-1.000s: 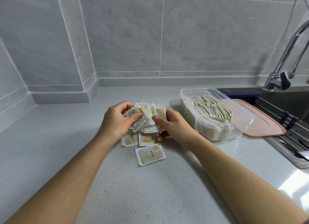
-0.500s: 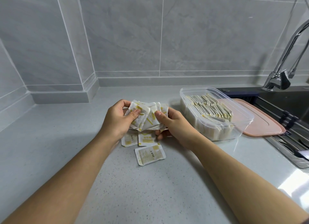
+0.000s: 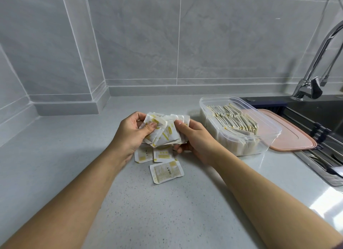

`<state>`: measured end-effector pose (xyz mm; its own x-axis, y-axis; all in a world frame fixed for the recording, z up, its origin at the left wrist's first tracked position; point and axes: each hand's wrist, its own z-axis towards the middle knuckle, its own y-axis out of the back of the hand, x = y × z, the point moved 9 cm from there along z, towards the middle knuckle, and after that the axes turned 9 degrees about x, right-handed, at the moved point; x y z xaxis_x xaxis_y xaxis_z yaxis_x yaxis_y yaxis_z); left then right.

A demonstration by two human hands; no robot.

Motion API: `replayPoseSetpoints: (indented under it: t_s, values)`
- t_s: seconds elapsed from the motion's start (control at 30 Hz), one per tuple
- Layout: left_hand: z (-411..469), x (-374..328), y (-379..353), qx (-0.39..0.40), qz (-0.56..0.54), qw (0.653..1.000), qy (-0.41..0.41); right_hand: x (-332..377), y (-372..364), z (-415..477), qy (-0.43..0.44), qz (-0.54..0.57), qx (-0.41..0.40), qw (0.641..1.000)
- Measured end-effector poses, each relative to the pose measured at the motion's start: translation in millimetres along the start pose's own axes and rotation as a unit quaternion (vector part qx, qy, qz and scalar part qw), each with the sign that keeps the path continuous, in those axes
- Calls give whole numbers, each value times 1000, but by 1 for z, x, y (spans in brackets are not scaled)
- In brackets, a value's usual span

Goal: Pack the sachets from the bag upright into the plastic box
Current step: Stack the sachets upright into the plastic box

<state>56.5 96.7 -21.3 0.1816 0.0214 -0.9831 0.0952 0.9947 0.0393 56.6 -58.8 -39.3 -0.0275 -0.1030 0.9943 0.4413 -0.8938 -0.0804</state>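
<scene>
2 bare forearms come in from the lower corners and converge toward the middle, wrists near each other. The left hand (image 3: 130,135) shows its back, fingers curled round the far left edge of a bundle of sachets (image 3: 167,135) and its thumb pressed flat across the near face. The right hand (image 3: 194,141) grips the same bundle from the other side, thumb on top and fingers curled underneath. The 2 thumb tips point toward each other, just apart.

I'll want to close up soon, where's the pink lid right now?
Head view, right side: the pink lid lies flat between the plastic box and the sink.
</scene>
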Motion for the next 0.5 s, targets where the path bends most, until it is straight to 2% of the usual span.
replayPoseSetpoints:
  t_s: [0.13,0.3,0.4,0.5]
  values:
    - [-1,13,10,-66,-93,993,42,0,2,0,4,-19,-9,1000]
    - [-5,20,5,-94,-178,977,75,3,-10,-1,23,-16,41,999]
    - [-6,21,0,-82,-149,983,75,3,-10,-1,30,-31,42,998]
    - [-5,20,4,-81,-69,992,62,6,-9,-2,36,-57,35,997]
